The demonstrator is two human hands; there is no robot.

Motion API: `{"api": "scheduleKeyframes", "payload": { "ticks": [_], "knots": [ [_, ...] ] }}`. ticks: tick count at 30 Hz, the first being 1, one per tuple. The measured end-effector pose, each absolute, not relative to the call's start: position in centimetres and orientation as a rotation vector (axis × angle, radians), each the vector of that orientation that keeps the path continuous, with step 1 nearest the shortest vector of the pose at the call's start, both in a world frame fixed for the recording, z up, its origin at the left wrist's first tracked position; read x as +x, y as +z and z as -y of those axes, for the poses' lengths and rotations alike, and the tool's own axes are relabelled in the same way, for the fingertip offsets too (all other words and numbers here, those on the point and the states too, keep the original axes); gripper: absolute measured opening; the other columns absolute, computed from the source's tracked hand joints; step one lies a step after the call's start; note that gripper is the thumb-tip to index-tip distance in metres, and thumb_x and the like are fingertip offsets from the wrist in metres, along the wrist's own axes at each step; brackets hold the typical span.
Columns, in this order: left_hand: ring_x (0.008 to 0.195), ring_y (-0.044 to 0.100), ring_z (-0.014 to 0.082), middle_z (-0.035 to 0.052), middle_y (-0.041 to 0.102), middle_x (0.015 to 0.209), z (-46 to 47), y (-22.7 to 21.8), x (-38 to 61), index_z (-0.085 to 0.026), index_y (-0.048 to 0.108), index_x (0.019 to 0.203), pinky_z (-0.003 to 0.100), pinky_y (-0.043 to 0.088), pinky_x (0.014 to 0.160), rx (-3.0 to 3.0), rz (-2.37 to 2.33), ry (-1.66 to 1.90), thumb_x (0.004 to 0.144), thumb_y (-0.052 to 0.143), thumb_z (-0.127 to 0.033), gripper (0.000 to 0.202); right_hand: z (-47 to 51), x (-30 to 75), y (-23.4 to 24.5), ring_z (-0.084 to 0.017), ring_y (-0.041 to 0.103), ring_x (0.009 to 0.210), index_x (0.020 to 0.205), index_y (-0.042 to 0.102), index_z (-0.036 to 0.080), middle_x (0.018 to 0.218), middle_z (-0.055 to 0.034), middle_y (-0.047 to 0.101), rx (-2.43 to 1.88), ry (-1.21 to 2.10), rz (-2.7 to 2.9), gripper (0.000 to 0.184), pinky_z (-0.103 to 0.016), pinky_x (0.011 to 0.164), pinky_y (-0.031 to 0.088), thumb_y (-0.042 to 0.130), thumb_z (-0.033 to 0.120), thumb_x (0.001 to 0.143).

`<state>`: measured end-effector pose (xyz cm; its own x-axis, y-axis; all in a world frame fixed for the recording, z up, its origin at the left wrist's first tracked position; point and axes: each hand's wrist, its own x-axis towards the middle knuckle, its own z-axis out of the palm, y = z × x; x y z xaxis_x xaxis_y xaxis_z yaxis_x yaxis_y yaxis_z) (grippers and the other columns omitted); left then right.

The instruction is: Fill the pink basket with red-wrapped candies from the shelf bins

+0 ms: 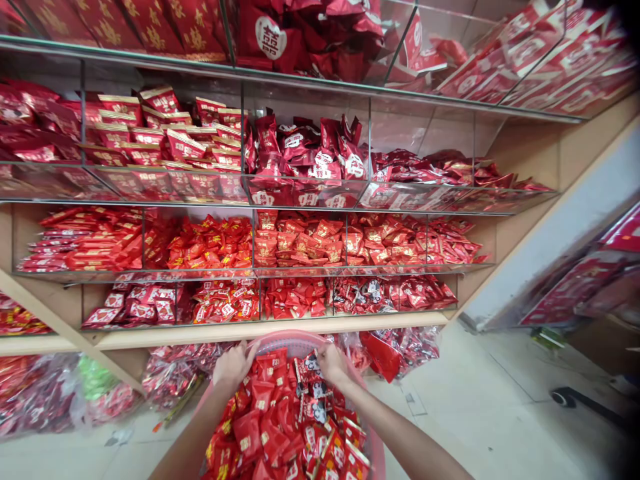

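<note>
A pink plastic basket (293,337), heaped with small red wrapped packets (273,427), is in front of me at the bottom of the view. My left hand (233,367) is closed on the far left part of its rim, with the thumb along the edge. On the far right part of the rim, my right hand (333,363) is closed too, its fingers partly hidden. Several black-and-white patterned packets (313,387) lie among the red ones near my right hand. My forearms cover the basket's sides.
Beyond the basket rises a shelf rack (310,325) with clear dividers and rows of red packets. Bulging plastic bags (170,380) lie on the floor beneath it. Tiled floor (490,400) extends to the right, where a dark wheeled base (575,398) stands.
</note>
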<state>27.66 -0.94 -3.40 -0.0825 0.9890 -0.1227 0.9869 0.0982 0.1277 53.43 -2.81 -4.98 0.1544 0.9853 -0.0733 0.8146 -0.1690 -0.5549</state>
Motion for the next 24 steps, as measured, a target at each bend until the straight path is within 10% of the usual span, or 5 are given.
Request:
{"api": "scheduleKeyframes", "payload": {
  "ticks": [24],
  "knots": [
    [0.081, 0.063, 0.0309, 0.016, 0.067, 0.085, 0.9, -4.0, 27.5, -0.015, 0.057, 0.103, 0.041, 0.044, 0.071, 2.026, -2.193, 0.057, 0.079, 0.016, -0.063, 0.067, -8.6, 62.3, 4.5, -0.02, 0.062, 0.064, 0.07, 0.068, 0.016, 0.07, -0.0101, 0.069, -1.864, 0.259, 1.23, 0.03, -0.025, 0.057, 0.039, 0.052, 0.042, 0.072]
  ]
}}
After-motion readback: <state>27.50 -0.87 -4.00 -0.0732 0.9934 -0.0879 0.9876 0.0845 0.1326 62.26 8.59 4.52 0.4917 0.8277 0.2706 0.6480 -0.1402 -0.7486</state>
